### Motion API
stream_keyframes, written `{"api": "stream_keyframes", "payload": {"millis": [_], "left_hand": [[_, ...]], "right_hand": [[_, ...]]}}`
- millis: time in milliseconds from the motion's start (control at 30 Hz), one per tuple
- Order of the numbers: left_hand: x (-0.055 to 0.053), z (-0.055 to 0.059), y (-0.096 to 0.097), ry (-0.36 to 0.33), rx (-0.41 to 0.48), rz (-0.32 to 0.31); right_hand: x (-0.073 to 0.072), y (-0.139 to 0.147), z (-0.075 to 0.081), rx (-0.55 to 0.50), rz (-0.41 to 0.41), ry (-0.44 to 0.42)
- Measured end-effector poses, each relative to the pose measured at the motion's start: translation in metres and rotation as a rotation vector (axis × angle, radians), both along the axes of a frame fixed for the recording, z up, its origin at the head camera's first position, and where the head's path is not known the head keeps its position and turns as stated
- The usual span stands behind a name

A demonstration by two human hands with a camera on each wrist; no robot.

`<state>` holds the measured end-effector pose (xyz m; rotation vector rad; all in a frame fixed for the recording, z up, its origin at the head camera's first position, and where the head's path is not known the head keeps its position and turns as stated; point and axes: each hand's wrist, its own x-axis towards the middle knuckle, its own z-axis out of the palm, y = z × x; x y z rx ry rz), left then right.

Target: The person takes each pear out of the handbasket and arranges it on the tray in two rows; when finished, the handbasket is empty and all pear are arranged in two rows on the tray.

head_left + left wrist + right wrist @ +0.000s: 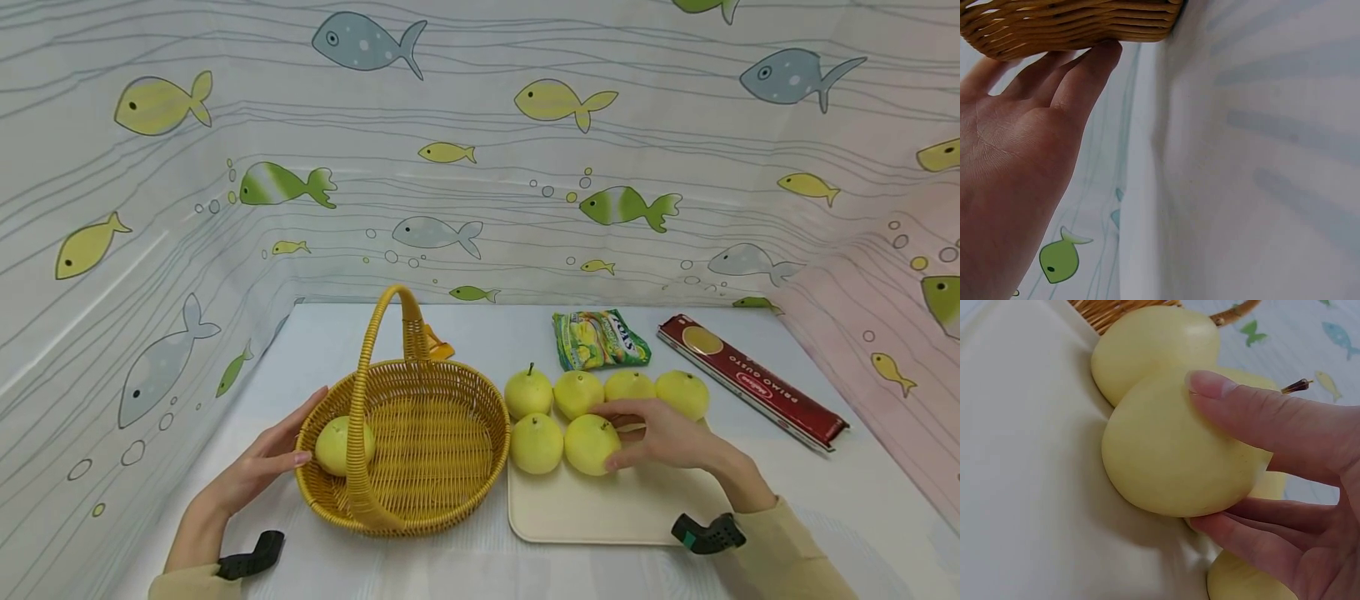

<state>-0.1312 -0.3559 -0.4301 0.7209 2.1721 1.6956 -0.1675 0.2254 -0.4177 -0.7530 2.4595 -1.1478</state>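
My right hand [660, 433] holds a round yellow pear [590, 446] between thumb and fingers, at the front row's right end on the cream tray [600, 521]. In the right wrist view the thumb lies across the held pear [1166, 450], and the other fingers reach around its far side. To the left stands a yellow wicker basket [431, 450] with a tall handle; one pear [333, 446] sits inside, partly behind the handle. My left hand [262, 458] rests against the basket's left side, its fingers extended along the outer wall [1079, 28].
Beside the held pear is another pear [536, 444]. Several more form a row behind, including a pear [528, 393] with a long stem. Farther back lie a green snack bag [600, 340] and a long red package [750, 379]. An orange object [437, 343] shows behind the basket.
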Motion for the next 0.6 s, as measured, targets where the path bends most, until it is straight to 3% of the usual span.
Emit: {"api": "stream_keyframes", "payload": {"millis": [433,600], "left_hand": [[0.0009,0.0,0.0002,0.002,-0.001,0.002],[0.0004,0.0004,0.0001,0.005,0.008,-0.003]], "right_hand": [[0.0012,0.0012,0.0016,-0.011,-0.009,0.002],[0.0014,0.0025,0.0049,-0.03,-0.009,0.043]]}}
